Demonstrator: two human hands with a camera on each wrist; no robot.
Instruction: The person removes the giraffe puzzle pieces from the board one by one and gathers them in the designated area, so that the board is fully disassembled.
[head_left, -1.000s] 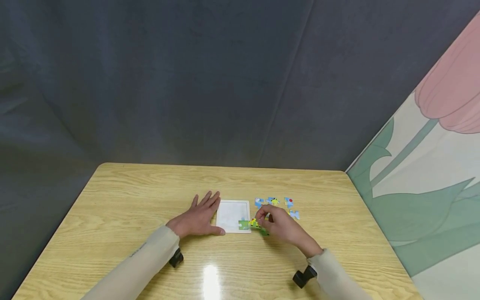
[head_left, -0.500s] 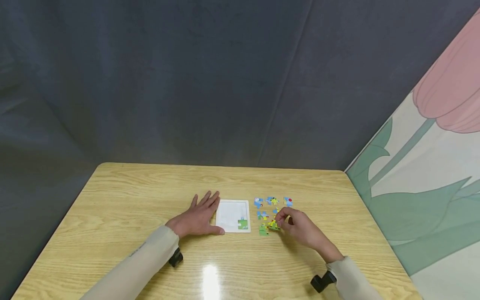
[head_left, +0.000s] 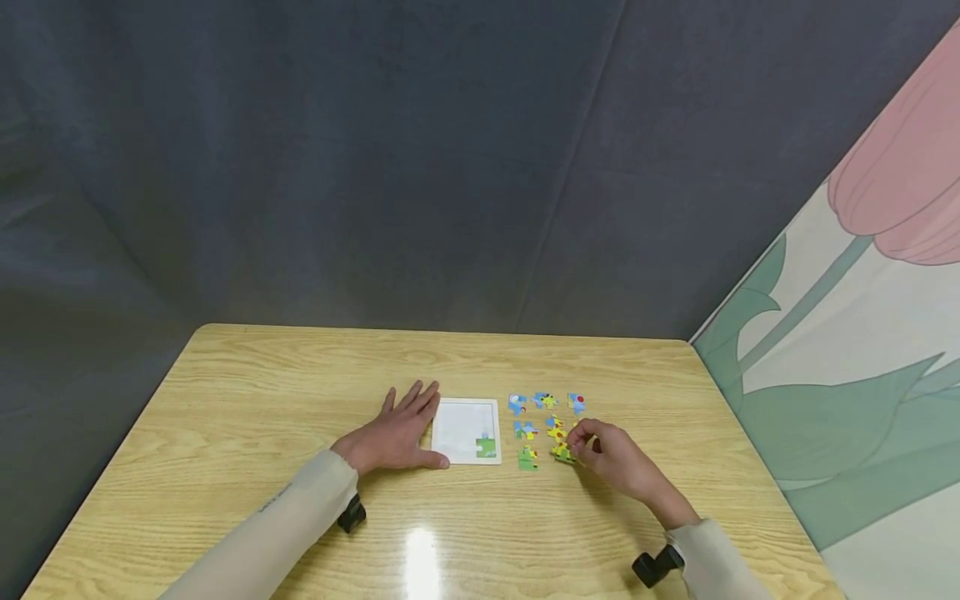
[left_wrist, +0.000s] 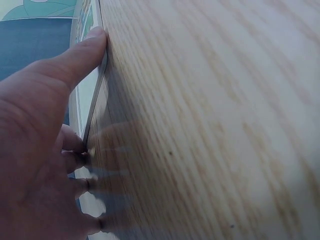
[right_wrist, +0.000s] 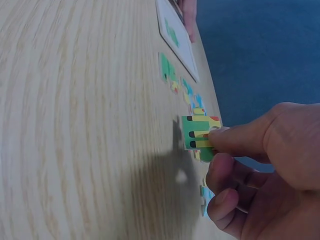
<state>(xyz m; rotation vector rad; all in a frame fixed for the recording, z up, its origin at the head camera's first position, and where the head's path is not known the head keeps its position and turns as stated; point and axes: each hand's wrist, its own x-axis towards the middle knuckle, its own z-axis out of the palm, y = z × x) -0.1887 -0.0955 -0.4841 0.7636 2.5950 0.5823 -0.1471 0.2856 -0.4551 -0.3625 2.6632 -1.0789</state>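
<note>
My left hand (head_left: 396, 433) lies spread on the table, thumb and fingertips against the left side of a white square puzzle frame (head_left: 456, 427). A green jigsaw piece (head_left: 486, 448) sits in the frame's lower right corner. Between thumb and fingers, my right hand (head_left: 617, 462) pinches another jigsaw piece (right_wrist: 195, 136), green with yellow, dark-tipped legs. It is held over the wooden table, right of the frame. In the right wrist view the thumb covers part of its upper side. Near it on the table is a green and yellow piece (head_left: 528, 459).
Several loose blue and yellow jigsaw pieces lie right of the frame, among them a blue piece with a red spot (head_left: 577, 403) and a blue and yellow one (head_left: 525, 430). A dark curtain (head_left: 375, 167) hangs behind the wooden table (head_left: 300, 367).
My right hand has moved right, away from the frame, carrying the pinched jigsaw piece past the other loose pieces. The left hand has stayed in place.
</note>
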